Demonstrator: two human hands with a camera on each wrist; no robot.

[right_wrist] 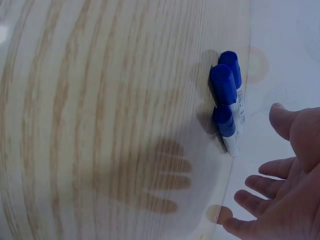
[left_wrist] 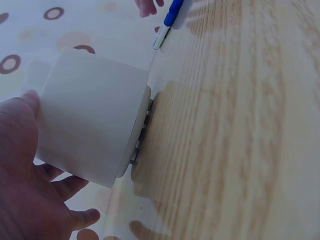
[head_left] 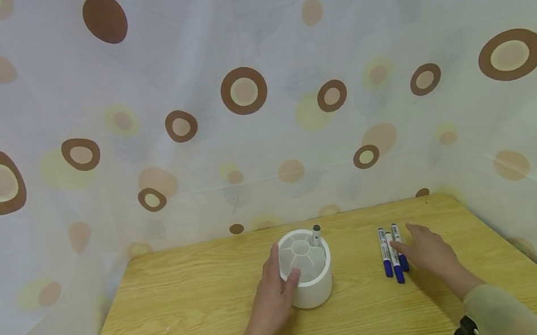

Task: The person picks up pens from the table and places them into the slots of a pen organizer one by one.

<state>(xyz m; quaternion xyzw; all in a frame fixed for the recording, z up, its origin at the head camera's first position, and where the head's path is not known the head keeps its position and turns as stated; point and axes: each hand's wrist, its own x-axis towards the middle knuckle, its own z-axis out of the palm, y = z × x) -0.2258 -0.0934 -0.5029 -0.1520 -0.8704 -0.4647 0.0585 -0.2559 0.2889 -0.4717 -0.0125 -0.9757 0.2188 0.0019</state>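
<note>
A white round pen holder (head_left: 314, 295) with inner compartments stands on the table, and one marker (head_left: 316, 235) with a dark end pokes up in its back right compartment. My left hand (head_left: 272, 298) grips the holder's left side, thumb at the near rim; in the left wrist view the holder (left_wrist: 95, 115) hides part of the fingers. To the right, three white markers with blue caps (right_wrist: 223, 85) lie side by side, caps toward me. Over their right side hovers my right hand (head_left: 430, 252), fingers spread and holding nothing; the right wrist view shows this hand (right_wrist: 287, 190) apart from them.
The light wood table (head_left: 185, 305) ends at a patterned curtain (head_left: 216, 163) that hangs behind it and along both sides. A black device (head_left: 467, 331) sits at my right wrist.
</note>
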